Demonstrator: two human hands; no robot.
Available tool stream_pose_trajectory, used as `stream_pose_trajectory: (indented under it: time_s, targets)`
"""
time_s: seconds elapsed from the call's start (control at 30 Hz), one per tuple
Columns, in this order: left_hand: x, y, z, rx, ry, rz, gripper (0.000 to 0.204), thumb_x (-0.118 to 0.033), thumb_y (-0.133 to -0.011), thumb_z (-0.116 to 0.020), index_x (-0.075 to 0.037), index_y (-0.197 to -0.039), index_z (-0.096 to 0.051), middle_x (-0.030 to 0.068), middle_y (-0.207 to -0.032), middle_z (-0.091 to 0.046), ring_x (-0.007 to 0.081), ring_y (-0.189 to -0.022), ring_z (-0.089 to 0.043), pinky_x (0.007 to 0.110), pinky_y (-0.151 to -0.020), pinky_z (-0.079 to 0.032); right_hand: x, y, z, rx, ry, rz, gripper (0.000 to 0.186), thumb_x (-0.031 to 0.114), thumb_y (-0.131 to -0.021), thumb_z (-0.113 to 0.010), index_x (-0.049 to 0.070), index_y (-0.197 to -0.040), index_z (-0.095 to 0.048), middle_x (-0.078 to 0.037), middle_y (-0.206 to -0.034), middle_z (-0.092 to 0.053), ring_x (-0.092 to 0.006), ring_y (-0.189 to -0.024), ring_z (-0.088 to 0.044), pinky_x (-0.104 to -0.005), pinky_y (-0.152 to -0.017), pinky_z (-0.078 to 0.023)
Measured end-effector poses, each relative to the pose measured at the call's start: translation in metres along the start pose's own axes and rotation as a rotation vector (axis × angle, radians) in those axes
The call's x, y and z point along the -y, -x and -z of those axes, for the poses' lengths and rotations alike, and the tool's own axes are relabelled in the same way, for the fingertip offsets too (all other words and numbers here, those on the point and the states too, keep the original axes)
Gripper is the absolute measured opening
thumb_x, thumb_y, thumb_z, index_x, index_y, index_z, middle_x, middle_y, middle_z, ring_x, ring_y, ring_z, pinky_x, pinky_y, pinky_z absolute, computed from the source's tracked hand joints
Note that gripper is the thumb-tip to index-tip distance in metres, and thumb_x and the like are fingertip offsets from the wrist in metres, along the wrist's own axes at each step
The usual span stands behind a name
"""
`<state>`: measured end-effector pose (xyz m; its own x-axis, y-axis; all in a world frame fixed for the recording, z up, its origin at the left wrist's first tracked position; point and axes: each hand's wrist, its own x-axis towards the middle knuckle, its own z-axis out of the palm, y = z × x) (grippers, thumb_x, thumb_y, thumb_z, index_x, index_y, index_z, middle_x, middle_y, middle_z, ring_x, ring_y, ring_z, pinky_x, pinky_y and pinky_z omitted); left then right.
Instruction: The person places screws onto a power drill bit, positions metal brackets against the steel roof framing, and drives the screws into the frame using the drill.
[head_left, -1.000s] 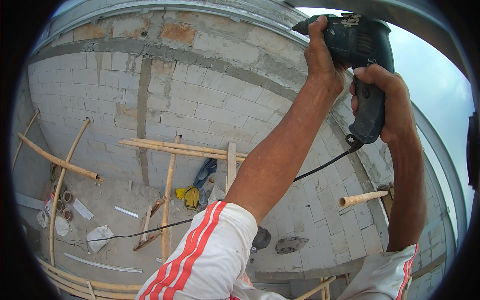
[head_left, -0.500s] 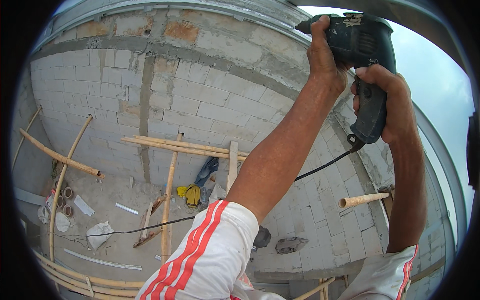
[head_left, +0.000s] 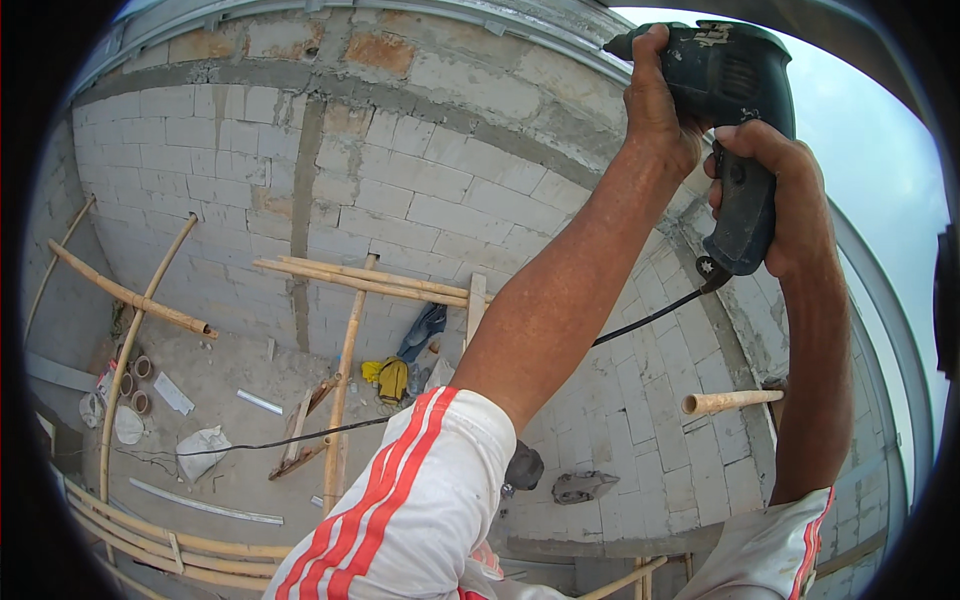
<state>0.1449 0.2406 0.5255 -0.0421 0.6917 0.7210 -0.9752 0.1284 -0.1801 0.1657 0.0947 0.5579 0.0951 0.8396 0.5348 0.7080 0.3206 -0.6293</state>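
A dark, scuffed power drill (head_left: 735, 85) is held up at the top right, its chuck pointing left toward a metal roof channel (head_left: 550, 50). My left hand (head_left: 660, 105) is closed round the front of the drill's body, just behind the chuck. Round the pistol grip my right hand (head_left: 785, 190) is wrapped, its thumb near the top of the handle and fingertips showing at the front. A black cord (head_left: 650, 318) leaves the handle's base and passes behind my left forearm. Whether the drill's tip touches the metal cannot be made out.
Below, bamboo poles (head_left: 365, 285) cross in front of a pale block wall (head_left: 420, 220). Another bamboo pole (head_left: 735, 401) juts out beneath my right arm. On the floor lie a yellow bag (head_left: 388, 380), a white sack (head_left: 203, 452) and metal strips (head_left: 205, 503). Curved-looking metal framing (head_left: 875, 300) runs along the right.
The view has shifted slightly, so the wall and poles sit a little further right. Both hands keep their hold on the drill, which appears marginally further right.
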Motion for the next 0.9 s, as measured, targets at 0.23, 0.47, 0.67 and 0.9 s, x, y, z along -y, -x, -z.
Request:
stream_pose_trajectory:
  time_s: [0.23,0.47,0.67,0.9]
  targets:
    - [-0.0033,-0.0016,-0.0043,-0.043,-0.002,0.013,0.063,-0.053,-0.082,-0.059,-0.003,-0.119,-0.048,0.0096,-0.104,-0.061,0.0191,-0.088,-0.070,0.032,-0.069,-0.063,0.0027,-0.0015,0.0013,-0.007,-0.002,-0.001,0.036,0.028,-0.076,-0.064,-0.005,-0.091,-0.062,-0.010,-0.070,-0.059,-0.0137,-0.052,-0.059,-0.0272,-0.046,-0.047]
    - [-0.0008,-0.0005,-0.0056,-0.079,0.013,0.030,0.065,-0.052,-0.080,-0.062,-0.001,-0.119,-0.048,0.0105,-0.104,-0.060,0.0201,-0.088,-0.069,0.036,-0.070,-0.062,0.0053,-0.0007,0.0037,-0.021,-0.012,-0.013,0.036,0.027,-0.077,-0.063,-0.005,-0.092,-0.062,-0.009,-0.069,-0.060,-0.0133,-0.051,-0.059,-0.0267,-0.047,-0.047]
    - [0.0019,-0.0014,-0.0065,-0.083,0.028,0.022,0.065,-0.052,-0.080,-0.062,-0.001,-0.118,-0.049,0.0100,-0.103,-0.061,0.0199,-0.088,-0.069,0.035,-0.069,-0.062,0.0026,-0.0021,0.0059,-0.026,0.009,-0.010,0.037,0.027,-0.077,-0.063,-0.006,-0.093,-0.063,-0.010,-0.069,-0.060,-0.0138,-0.051,-0.059,-0.0270,-0.047,-0.047]
    - [0.0000,-0.0062,-0.0044,-0.080,0.022,0.026,0.061,-0.051,-0.080,-0.062,-0.003,-0.116,-0.050,0.0092,-0.101,-0.062,0.0193,-0.087,-0.069,0.034,-0.069,-0.062,0.0031,-0.0065,0.0045,-0.014,-0.005,-0.015,0.037,0.029,-0.077,-0.064,-0.005,-0.092,-0.062,-0.010,-0.070,-0.060,-0.0139,-0.051,-0.058,-0.0272,-0.047,-0.047]
